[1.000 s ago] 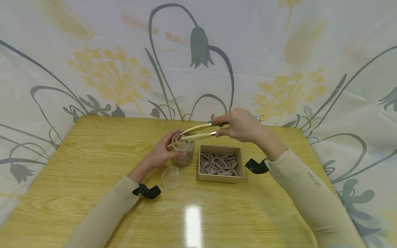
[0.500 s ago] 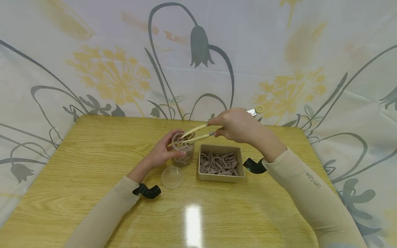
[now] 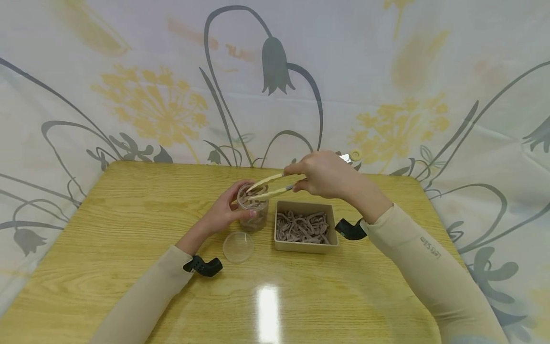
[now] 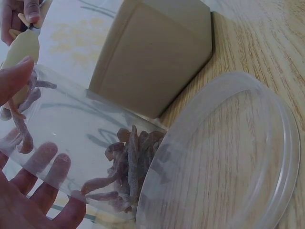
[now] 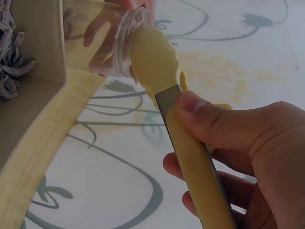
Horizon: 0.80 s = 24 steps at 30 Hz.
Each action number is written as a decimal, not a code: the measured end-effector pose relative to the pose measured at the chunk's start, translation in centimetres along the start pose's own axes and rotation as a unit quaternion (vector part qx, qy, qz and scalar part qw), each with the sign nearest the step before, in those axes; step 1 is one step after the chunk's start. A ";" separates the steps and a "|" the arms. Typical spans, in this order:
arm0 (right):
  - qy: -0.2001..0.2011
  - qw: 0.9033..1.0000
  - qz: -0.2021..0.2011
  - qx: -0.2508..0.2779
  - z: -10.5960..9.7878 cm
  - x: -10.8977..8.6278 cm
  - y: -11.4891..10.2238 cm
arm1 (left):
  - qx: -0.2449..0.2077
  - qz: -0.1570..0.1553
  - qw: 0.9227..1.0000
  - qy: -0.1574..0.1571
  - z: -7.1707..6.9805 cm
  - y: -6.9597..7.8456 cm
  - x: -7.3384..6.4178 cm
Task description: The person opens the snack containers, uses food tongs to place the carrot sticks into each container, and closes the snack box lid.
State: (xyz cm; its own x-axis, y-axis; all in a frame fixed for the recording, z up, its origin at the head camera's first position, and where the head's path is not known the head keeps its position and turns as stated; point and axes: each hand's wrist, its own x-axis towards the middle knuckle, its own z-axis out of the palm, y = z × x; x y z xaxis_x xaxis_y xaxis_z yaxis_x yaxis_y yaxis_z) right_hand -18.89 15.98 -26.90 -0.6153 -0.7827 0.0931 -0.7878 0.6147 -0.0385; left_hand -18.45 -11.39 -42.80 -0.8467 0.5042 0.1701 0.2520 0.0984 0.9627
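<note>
My left hand grips a clear plastic jar around its side, thumb toward me. In the left wrist view, greyish-brown dried strips lie at the jar's bottom, and a few more hang near its mouth. My right hand holds yellow-tipped tongs from above, thumb on one arm and fingers on the other. Both tong tips reach into the jar's mouth, among strips there. To the jar's right stands a beige rectangular box, with many similar strips inside.
A round clear lid lies on the wooden table just in front of the jar. Behind the table's far edge hangs a white cloth printed with flowers. Black wrist mounts stick out from both sleeves.
The tongs' tips have dipped lower into the jar, and my right hand has shifted slightly left. The tongs' ring end now shows behind the hand. My left hand keeps its hold on the jar.
</note>
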 end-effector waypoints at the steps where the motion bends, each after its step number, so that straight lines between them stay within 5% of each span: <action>1: 0.000 1.000 0.000 0.002 0.0 0.0 0.0 | 0.000 0.000 1.000 -0.001 0.0 0.0 0.0; 24: 0.015 0.996 0.028 0.081 -0.2 -1.2 1.6 | 0.013 0.001 1.000 0.001 0.1 -0.1 0.0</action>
State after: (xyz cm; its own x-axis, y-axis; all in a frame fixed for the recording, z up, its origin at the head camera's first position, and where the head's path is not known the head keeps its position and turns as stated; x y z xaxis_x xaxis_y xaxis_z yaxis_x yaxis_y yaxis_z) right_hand -19.44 17.91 -26.86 -0.6591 -0.7431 0.1157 -0.7479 0.6314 -0.2050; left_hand -18.43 -11.37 -42.92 -0.8469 0.5032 0.1721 0.2660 0.1204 0.9564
